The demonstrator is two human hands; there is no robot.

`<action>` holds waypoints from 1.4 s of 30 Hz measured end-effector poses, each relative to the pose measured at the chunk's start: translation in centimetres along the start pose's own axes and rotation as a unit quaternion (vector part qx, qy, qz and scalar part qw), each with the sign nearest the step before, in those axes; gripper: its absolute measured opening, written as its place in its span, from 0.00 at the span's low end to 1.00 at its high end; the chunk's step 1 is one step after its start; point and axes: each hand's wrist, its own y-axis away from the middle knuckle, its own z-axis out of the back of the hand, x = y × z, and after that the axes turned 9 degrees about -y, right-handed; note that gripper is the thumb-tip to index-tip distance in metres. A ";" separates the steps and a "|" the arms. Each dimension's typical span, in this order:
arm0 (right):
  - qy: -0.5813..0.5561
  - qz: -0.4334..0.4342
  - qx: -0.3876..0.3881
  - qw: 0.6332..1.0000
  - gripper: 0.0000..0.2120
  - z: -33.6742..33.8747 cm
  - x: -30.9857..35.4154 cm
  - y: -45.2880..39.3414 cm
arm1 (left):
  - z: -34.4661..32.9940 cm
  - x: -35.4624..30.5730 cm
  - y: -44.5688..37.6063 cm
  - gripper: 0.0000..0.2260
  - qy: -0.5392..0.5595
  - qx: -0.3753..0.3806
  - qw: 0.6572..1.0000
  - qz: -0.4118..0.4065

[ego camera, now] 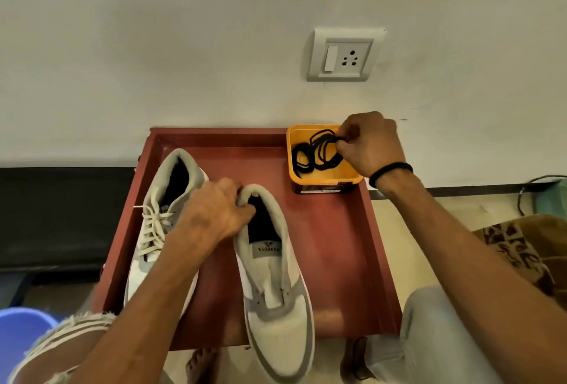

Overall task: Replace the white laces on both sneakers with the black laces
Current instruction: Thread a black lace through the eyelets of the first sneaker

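Nearest the viewer, at six o'clock, the toe of an unlaced grey-and-white sneaker (277, 301) hangs over the near edge of a red tray (337, 261). Its eyelets are bare and its tongue lies flat. The left hand (214, 215) grips the padded collar of this sneaker at the heel, fingers curled over the rim and into the opening.

Just beside it, toward nine o'clock, a second sneaker (159, 230) lies on the tray with its white laces (155, 224) still threaded and loosely tied. The left forearm crosses over its toe.

Farther away, at one o'clock in the tray's far corner, a yellow tub (319, 179) holds a tangle of black laces (319, 153). The right hand (371, 144), a black band at its wrist, reaches into the tub and pinches a strand of the black laces between curled fingers and thumb.

Beyond the tray, on the pale wall at twelve o'clock, sits a white switch and socket plate (345, 55).
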 end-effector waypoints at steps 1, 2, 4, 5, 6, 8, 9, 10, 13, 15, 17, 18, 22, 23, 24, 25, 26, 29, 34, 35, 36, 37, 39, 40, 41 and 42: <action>-0.083 -0.021 -0.015 0.996 0.04 1.0 0.8 1.5 | 0.1 0.2 -0.3 0.14 0.011 -0.033 0.999 0.018; -0.175 -0.047 -0.019 0.983 0.05 1.8 1.6 3.3 | 0.4 0.3 -0.4 0.15 0.029 -0.073 0.997 0.023; -0.323 -0.092 -0.007 0.942 0.07 2.5 2.7 6.5 | 1.1 -0.5 0.3 0.16 0.098 -0.175 0.980 -0.014; -0.365 -0.108 0.008 0.925 0.08 2.6 2.9 7.7 | 1.5 -1.3 0.9 0.15 0.154 -0.210 0.964 -0.053; -0.385 -0.121 0.031 0.914 0.08 2.5 2.9 8.5 | 1.7 -2.0 1.3 0.16 0.228 -0.218 0.944 -0.093; -0.355 -0.129 0.073 0.923 0.08 2.2 2.2 9.5 | 2.0 -3.8 2.3 0.19 0.382 -0.133 0.904 -0.138; -0.323 -0.125 0.083 0.935 0.07 1.9 1.7 9.8 | 1.8 -4.4 2.5 0.20 0.423 -0.077 0.891 -0.144; -0.298 -0.121 0.087 0.943 0.07 1.7 1.3 10.1 | 1.4 -4.9 2.5 0.20 0.430 -0.038 0.889 -0.152; -0.287 -0.108 0.089 0.948 0.07 0.5 0.8 10.6 | 0.5 -5.7 2.2 0.15 0.348 -0.032 0.922 -0.165; -0.312 -0.102 0.100 0.939 0.07 -0.1 0.9 10.6 | 0.2 -6.1 2.3 0.13 0.337 -0.060 0.925 -0.166; -0.335 -0.091 0.115 0.931 0.07 -0.4 1.2 10.6 | 0.2 -6.3 2.9 0.11 0.350 -0.092 0.918 -0.162; -0.340 -0.083 0.119 0.929 0.08 -0.6 1.3 10.6 | 0.1 -6.4 3.0 0.10 0.364 -0.108 0.913 -0.152; -0.417 -0.104 0.091 0.898 0.08 -1.4 1.3 11.9 | -0.4 -6.6 3.4 0.07 0.402 -0.130 0.901 -0.099; -0.429 -0.108 0.083 0.893 0.08 -1.5 1.3 12.3 | -0.5 -6.9 3.7 0.08 0.422 -0.123 0.893 -0.094; -0.436 -0.110 0.071 0.890 0.07 -1.6 1.4 12.7 | -0.4 -7.3 4.0 0.10 0.432 -0.123 0.888 -0.094; -0.440 -0.112 0.057 0.889 0.07 -1.7 1.4 13.1 | -0.5 -7.8 4.3 0.12 0.427 -0.130 0.889 -0.101; -0.445 -0.114 0.044 0.887 0.08 -1.8 1.6 13.5 | -0.5 -8.1 4.6 0.14 0.410 -0.138 0.894 -0.115; -0.446 -0.099 0.026 0.889 0.07 -2.2 1.7 15.1 | -1.2 -8.7 5.5 0.10 0.360 -0.143 0.907 -0.166; -0.393 -0.095 -0.003 0.914 0.07 -2.8 2.3 16.7 | -1.9 -7.4 7.1 0.09 0.394 -0.088 0.904 -0.142; -0.395 -0.100 -0.015 0.913 0.07 -2.8 2.6 16.5 | -1.6 -7.0 7.2 0.09 0.403 -0.066 0.903 -0.136; -0.405 -0.107 -0.026 0.908 0.06 -2.7 2.9 16.2 | -1.2 -6.7 7.2 0.08 0.401 -0.060 0.904 -0.134; -0.424 -0.121 -0.035 0.897 0.06 -2.5 3.1 15.7 | -0.7 -6.3 7.1 0.09 0.396 -0.069 0.906 -0.134; -0.485 -0.159 -0.060 0.858 0.05 -2.0 3.5 14.8 | 0.3 -5.5 6.6 0.12 0.408 -0.104 0.899 -0.122; -0.501 -0.172 -0.079 0.844 0.05 -1.7 3.6 14.2 | 0.7 -5.1 6.3 0.14 0.416 -0.123 0.894 -0.111; -0.508 -0.184 -0.100 0.835 0.06 -1.5 3.4 13.8 | 1.0 -4.7 5.9 0.16 0.412 -0.144 0.894 -0.103; -0.523 -0.198 -0.121 0.820 0.06 -1.3 3.1 13.3 | 1.2 -4.2 5.5 0.17 0.396 -0.164 0.898 -0.101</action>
